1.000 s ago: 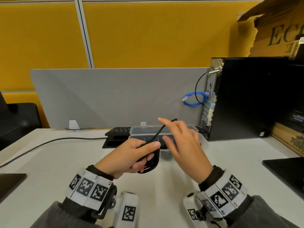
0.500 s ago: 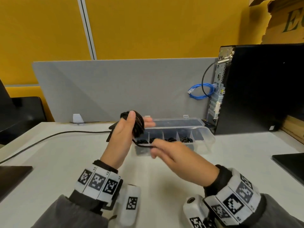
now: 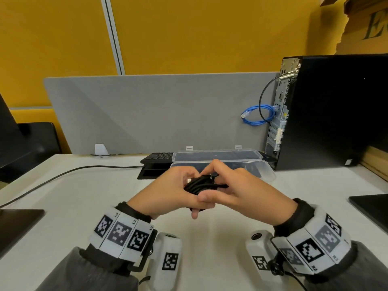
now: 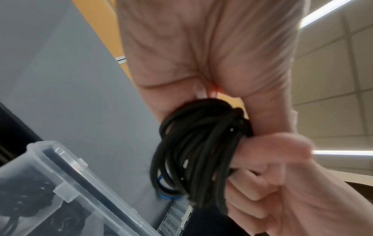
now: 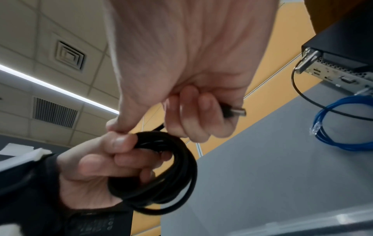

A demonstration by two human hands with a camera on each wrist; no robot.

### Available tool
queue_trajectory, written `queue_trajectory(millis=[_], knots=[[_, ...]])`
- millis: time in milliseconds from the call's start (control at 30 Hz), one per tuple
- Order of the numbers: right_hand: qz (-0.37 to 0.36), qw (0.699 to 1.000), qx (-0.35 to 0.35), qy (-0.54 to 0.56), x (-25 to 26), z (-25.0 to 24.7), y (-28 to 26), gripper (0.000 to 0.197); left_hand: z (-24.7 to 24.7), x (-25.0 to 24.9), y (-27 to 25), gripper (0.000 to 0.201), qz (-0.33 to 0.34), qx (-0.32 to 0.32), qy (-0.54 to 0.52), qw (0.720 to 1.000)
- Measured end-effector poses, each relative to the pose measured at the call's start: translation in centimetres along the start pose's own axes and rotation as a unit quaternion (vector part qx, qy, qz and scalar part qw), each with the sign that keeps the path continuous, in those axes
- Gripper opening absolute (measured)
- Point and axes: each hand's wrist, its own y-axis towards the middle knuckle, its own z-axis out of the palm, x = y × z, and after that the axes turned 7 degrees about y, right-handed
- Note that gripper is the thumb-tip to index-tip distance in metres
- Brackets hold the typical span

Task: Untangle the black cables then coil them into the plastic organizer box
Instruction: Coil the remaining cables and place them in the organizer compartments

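Organizer box compartments behind hands

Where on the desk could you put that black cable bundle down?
Bare desk lies left of the left hand, bounded by the long black cord. More lies right of the right hand, before the computer tower. It is crowded behind the hands, around the organizer box and keyboard.

A yellow wall is rising behind a grey desk divider standing at the back of a white desk, while a long ceiling light strip is glowing among pale ceiling tiles overhead.
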Motion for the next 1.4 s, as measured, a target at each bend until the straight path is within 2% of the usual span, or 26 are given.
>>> queue_trajectory(millis=[100, 200, 267, 333, 400, 433, 500, 567, 600, 667, 700, 767, 833, 900, 967, 1067, 1167, 1233, 1300, 1400], knots=[[0.009, 1.000, -0.014, 0.009, -0.3, -1.0, 0.0, 0.050, 0.2, -0.4, 0.1, 0.041, 0.035, -0.096, -0.037, 0.994], [-0.004, 0.993, -0.062, 0.100, -0.8, -1.5, 0.2, 0.051, 0.3, -0.1, 0.5, 0.045, 0.092, -0.167, -0.092, 0.977], [0.010, 0.975, -0.115, 0.189, -0.8, -1.1, 0.4, 0.053, 0.5, 0.3, 0.9, 0.039, 0.109, -0.154, -0.175, 0.966], [0.057, 0.932, -0.155, 0.324, -0.7, -0.5, 0.7, 0.050, 1.3, 0.7, 1.2, 0.028, 0.104, -0.111, -0.249, 0.956], [0.096, 0.885, -0.157, 0.427, -0.9, 0.0, 0.8, 0.054, 2.2, 0.9, 1.6, 0.020, 0.092, -0.084, -0.293, 0.948], [0.107, 0.875, -0.152, 0.448, -1.0, 0.2, 0.9, 0.053, 2.5, 0.9, 1.7, 0.018, 0.091, -0.089, -0.306, 0.944], [0.121, 0.873, -0.122, 0.457, -1.2, 0.3, 0.9, 0.047, 2.7, 0.9, 1.9, 0.018, 0.099, -0.123, -0.303, 0.940], [0.132, 0.890, -0.092, 0.427, -1.5, -0.1, 0.9, 0.036, 2.4, 1.0, 1.9, 0.017, 0.106, -0.167, -0.266, 0.943], [0.128, 0.912, -0.083, 0.382, -1.6, -0.5, 0.8, 0.030, 2.2, 1.0, 1.9, 0.017, 0.109, -0.184, -0.251, 0.944], [0.094, 0.970, -0.083, 0.206, -1.7, -1.6, 0.5, 0.024, 1.6, 1.2, 1.9, 0.016, 0.113, -0.200, -0.252, 0.940], [0.069, 0.988, -0.083, 0.106, -1.9, -2.1, 0.3, 0.024, 1.4, 1.2, 1.9, 0.016, 0.116, -0.199, -0.261, 0.937], [0.053, 0.991, -0.107, -0.065, -2.5, -2.7, 0.1, 0.024, 1.3, 1.2, 1.9, 0.019, 0.120, -0.187, -0.285, 0.933], [0.056, 0.970, -0.187, -0.145, -3.2, -2.7, 0.3, 0.022, 1.6, 1.3, 2.0, 0.018, 0.121, -0.172, -0.316, 0.925], [0.031, 0.962, -0.261, -0.078, -3.7, -2.3, 0.7, 0.021, 2.0, 1.3, 2.0, 0.016, 0.125, -0.166, -0.338, 0.918], [0.021, 0.959, -0.282, 0.014, -3.5, -2.1, 0.9, 0.019, 2.1, 1.2, 2.1, 0.018, 0.125, -0.170, -0.341, 0.916], [0.038, 0.969, -0.235, 0.072, -3.2, -2.2, 0.9, 0.021, 2.0, 1.1, 2.1, 0.027, 0.120, -0.187, -0.315, 0.923], [0.076, 0.987, -0.139, 0.016, -3.4, -2.2, 0.8, 0.021, 2.1, 1.0, 2.0, 0.027, 0.118, -0.195, -0.282, 0.932], [0.078, 0.984, -0.154, 0.035, -3.7, -1.9, 0.8, 0.020, 2.4, 0.9, 2.0, 0.022, 0.125, -0.194, -0.244, 0.942], [0.080, 0.960, -0.214, 0.163, -3.6, -1.6, 0.9, 0.019, 2.6, 0.9, 2.0, 0.021, 0.126, -0.201, -0.211, 0.948], [0.079, 0.892, -0.244, 0.373, -3.1, -1.3, 1.0, 0.019, 3.1, 0.9, 2.1, 0.021, 0.120, -0.205, -0.208, 0.949]])
